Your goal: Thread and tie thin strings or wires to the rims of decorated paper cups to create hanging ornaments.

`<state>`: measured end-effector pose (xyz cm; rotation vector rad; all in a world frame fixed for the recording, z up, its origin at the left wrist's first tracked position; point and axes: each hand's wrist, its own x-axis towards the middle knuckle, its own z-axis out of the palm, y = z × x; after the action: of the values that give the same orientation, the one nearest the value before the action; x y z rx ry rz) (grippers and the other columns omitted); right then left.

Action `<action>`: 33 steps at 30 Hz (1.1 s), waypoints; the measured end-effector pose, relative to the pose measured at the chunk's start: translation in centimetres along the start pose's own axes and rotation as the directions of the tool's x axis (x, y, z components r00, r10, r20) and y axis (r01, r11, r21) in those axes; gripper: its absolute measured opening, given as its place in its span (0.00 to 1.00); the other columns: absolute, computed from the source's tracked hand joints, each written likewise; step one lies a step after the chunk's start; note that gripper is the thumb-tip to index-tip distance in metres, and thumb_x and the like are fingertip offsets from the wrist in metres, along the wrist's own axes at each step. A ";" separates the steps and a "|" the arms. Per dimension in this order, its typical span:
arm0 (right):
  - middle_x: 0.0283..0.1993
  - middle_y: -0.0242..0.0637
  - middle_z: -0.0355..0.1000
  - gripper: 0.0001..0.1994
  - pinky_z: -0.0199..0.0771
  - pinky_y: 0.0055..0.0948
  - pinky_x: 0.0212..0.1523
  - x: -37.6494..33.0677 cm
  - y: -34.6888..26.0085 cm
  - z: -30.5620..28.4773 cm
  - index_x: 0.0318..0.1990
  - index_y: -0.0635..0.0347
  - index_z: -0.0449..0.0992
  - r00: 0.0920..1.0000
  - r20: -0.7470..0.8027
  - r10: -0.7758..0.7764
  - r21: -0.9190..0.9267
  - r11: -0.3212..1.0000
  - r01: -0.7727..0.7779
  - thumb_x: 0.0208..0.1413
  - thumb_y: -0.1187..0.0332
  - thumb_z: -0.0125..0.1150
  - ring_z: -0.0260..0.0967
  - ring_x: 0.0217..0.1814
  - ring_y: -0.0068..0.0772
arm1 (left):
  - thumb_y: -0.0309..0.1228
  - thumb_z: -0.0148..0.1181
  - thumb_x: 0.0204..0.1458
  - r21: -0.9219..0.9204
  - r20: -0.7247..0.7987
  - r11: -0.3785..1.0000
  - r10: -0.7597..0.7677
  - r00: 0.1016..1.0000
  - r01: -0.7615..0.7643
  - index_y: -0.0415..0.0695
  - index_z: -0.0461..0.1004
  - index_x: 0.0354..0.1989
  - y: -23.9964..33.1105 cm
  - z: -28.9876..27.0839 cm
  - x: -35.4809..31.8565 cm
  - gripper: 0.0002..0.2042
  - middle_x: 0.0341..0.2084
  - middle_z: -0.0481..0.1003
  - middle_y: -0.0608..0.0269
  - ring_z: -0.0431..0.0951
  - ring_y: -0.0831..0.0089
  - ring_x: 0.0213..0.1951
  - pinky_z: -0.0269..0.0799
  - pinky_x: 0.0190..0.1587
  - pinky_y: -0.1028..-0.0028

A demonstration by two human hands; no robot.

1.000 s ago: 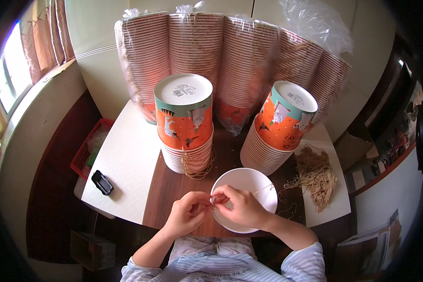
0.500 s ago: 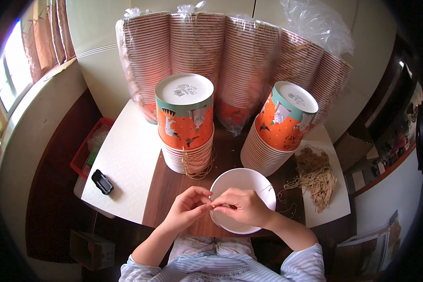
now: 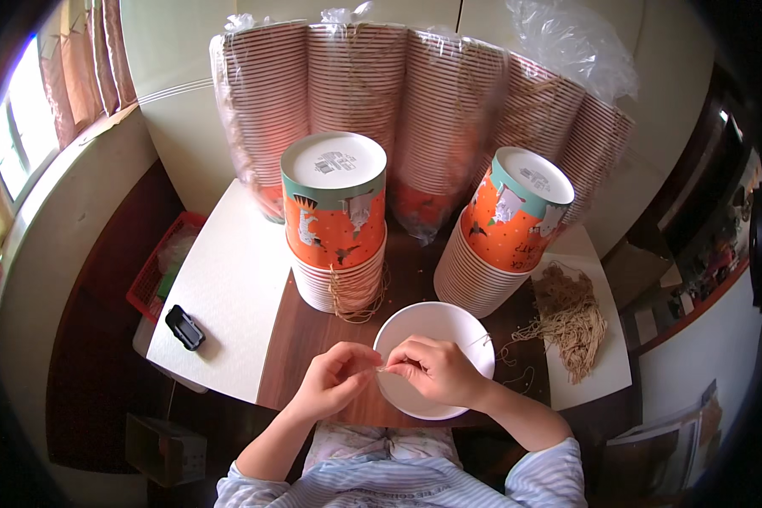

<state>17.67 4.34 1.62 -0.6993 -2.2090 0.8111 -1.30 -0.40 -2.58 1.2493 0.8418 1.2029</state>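
Note:
A white paper bucket [image 3: 415, 401] stands mouth up at the table's near edge, and both hands meet over its left rim. My left hand [image 3: 339, 377] is closed in a pinch, its fingertips close to those of the other hand. Over the bucket's mouth, my right hand [image 3: 436, 370] pinches with thumb and index finger. Between the fingertips shows a tiny bit of a thin pale strand, mostly hidden by the fingers. At the bucket's right rim a thin cord [image 3: 488, 340] pokes out.
Two upside-down stacks of orange printed buckets, a left stack [image 3: 334, 220] and a right stack [image 3: 508, 220], stand beyond. Loose cords hang on the left stack. A tan cord bundle [image 3: 574, 326] lies right, a black case [image 3: 184, 328] left. Plastic-wrapped bucket stacks [image 3: 356, 93] line the back.
The bucket has shifted slightly left and up. The fingers of both hands have changed their pinch a little at the same spot.

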 end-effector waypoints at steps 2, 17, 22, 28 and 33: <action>0.24 0.34 0.69 0.03 0.65 0.24 0.23 0.0 0.0 0.0 0.28 0.62 0.72 1.000 -0.013 -0.006 0.029 1.000 0.006 0.46 0.75 0.60 0.67 0.23 0.27 | 0.19 0.53 0.47 0.252 0.026 0.963 0.098 0.995 -0.101 0.38 0.69 0.38 0.6 0.0 0.2 0.09 0.35 0.70 0.61 0.70 0.76 0.35 0.66 0.39 0.80; 0.27 0.40 0.71 0.03 0.68 0.29 0.29 0.1 -0.2 -0.5 0.28 0.63 0.70 0.993 0.059 0.106 0.088 0.990 -0.111 0.47 0.74 0.58 0.70 0.28 0.35 | 0.24 0.61 0.44 0.274 -0.061 0.959 0.088 0.994 -0.068 0.39 0.73 0.28 -0.3 0.2 0.7 0.04 0.30 0.68 0.67 0.63 0.85 0.26 0.58 0.24 0.85; 0.27 0.40 0.71 0.03 0.68 0.29 0.29 0.1 -0.1 -0.5 0.28 0.64 0.70 0.991 0.061 0.118 0.086 0.989 -0.123 0.48 0.74 0.56 0.70 0.28 0.35 | 0.25 0.61 0.45 0.148 -0.082 0.989 0.026 0.996 -0.014 0.38 0.72 0.29 -0.7 0.3 0.5 0.05 0.29 0.69 0.67 0.63 0.86 0.26 0.57 0.25 0.86; 0.27 0.40 0.71 0.02 0.69 0.28 0.30 0.1 -0.2 -0.4 0.28 0.64 0.71 0.993 0.048 0.108 0.114 0.987 -0.113 0.48 0.75 0.56 0.70 0.28 0.35 | 0.24 0.60 0.46 0.157 -0.053 0.987 -0.008 0.999 0.017 0.38 0.72 0.30 -0.7 0.4 0.6 0.05 0.28 0.68 0.69 0.61 0.87 0.25 0.55 0.24 0.86; 0.27 0.35 0.71 0.03 0.68 0.21 0.27 -0.1 0.0 -0.3 0.31 0.64 0.72 0.997 0.034 0.071 0.101 0.992 -0.074 0.49 0.75 0.58 0.69 0.27 0.24 | 0.23 0.59 0.46 0.181 -0.021 0.983 0.039 0.999 -0.035 0.38 0.73 0.30 -0.2 0.6 0.8 0.04 0.29 0.67 0.70 0.60 0.88 0.25 0.54 0.24 0.86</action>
<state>17.98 4.42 1.74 -0.7244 -2.1631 0.9697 -0.47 0.20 -2.60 1.4041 0.9664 1.1936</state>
